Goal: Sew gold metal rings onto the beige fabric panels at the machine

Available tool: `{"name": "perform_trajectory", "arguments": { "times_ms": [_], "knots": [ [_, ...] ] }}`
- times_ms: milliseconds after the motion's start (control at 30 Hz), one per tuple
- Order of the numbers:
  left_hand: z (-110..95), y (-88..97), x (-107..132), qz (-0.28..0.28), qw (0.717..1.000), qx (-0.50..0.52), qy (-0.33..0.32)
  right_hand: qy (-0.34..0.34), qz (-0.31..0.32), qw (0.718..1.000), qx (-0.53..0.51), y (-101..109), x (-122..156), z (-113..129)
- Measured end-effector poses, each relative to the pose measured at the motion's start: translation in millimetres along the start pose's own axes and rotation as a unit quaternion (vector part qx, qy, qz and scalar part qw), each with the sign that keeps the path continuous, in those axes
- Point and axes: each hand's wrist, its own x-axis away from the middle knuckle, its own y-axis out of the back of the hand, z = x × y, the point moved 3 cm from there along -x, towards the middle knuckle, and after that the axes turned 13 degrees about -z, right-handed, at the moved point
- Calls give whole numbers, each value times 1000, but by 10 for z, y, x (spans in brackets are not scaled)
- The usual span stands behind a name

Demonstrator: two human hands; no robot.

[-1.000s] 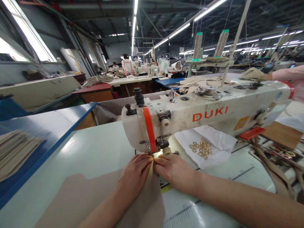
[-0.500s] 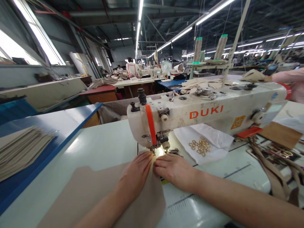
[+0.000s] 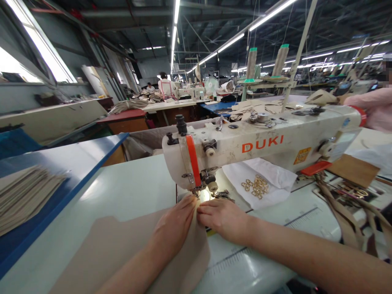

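Observation:
A beige fabric piece (image 3: 116, 249) lies on the pale green sewing table, its far end under the needle area of the white sewing machine (image 3: 226, 143). My left hand (image 3: 176, 220) rests on top of the cloth, fingers pressed together, the tips close to the lit presser foot (image 3: 196, 192). From the right, my right hand (image 3: 225, 218) pinches the edge of the same piece with its fingers curled. Both sets of fingertips nearly meet in front of the foot. The needle itself is too small to make out.
Gold metal rings (image 3: 256, 186) lie on a white sheet (image 3: 275, 179) behind my right hand. Beige straps (image 3: 346, 216) hang at the right. A fabric stack (image 3: 30, 196) sits on the blue table at left. A person in a pink sleeve (image 3: 373, 106) is at far right.
The view has shifted slightly, so the machine sits a little further left. The fabric's near right corner has moved a bit toward the machine and bends up more; both hands keep their places.

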Motion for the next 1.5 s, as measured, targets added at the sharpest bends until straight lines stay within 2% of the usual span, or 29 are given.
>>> {"name": "perform_trajectory", "arguments": {
  "times_ms": [367,567,767,933,1333,1400,1500],
  "knots": [
    [23,-24,-23,18,999,2,32,-5,-12,1000,19,-29,-16,-24],
    [38,-27,-54,-4,999,24,43,-10,-22,1000,18,-20,-23,-44],
    [43,-10,-78,-13,996,33,84,-7,-16,1000,11,-27,-33,-53],
    [4,4,-82,-5,995,40,86,-15,-15,1000,3,-3,-28,-48],
    [-10,23,-115,-28,991,62,112,-25,-26,999,-19,-18,-11,-76],
    [-14,57,-68,-24,992,55,111,-15,-31,999,-28,-16,-7,-50],
    [-38,147,140,-20,994,36,101,25,-33,998,-47,-4,-12,114]
  ]
}}
